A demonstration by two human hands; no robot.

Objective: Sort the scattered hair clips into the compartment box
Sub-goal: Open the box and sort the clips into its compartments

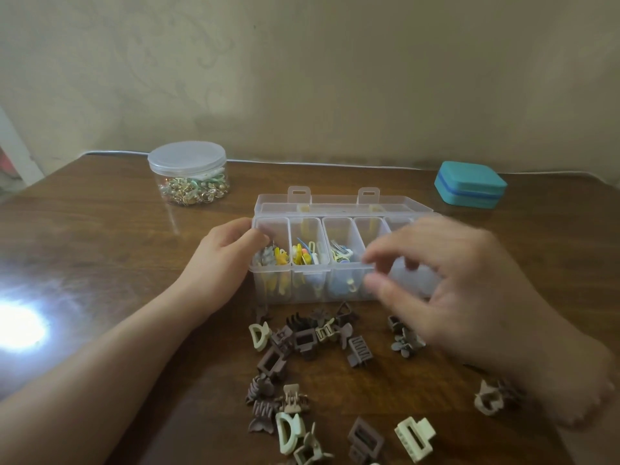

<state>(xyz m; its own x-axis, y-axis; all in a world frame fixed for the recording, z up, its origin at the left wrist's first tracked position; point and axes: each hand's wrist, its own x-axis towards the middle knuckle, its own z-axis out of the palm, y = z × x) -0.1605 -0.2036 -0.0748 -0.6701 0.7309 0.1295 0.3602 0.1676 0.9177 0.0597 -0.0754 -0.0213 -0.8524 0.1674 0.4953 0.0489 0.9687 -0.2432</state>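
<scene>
A clear plastic compartment box [307, 275] stands open in the middle of the table, its lid [339, 203] tipped back. Its three leftmost compartments hold small colourful clips. My left hand [221, 263] grips the box's left end, fingers curled over the rim. My right hand [459, 290] hovers blurred over the box's right half, thumb and fingers apart with nothing visible between them. Several brown, mauve and cream claw hair clips [305, 340] lie scattered on the table in front of the box, some partly hidden under my right hand.
A round clear jar [188, 172] with a lid, filled with gold and green trinkets, stands at the back left. A teal case [469, 184] sits at the back right. A bright light glare [20, 325] marks the wooden table's left side. A wall runs behind the table.
</scene>
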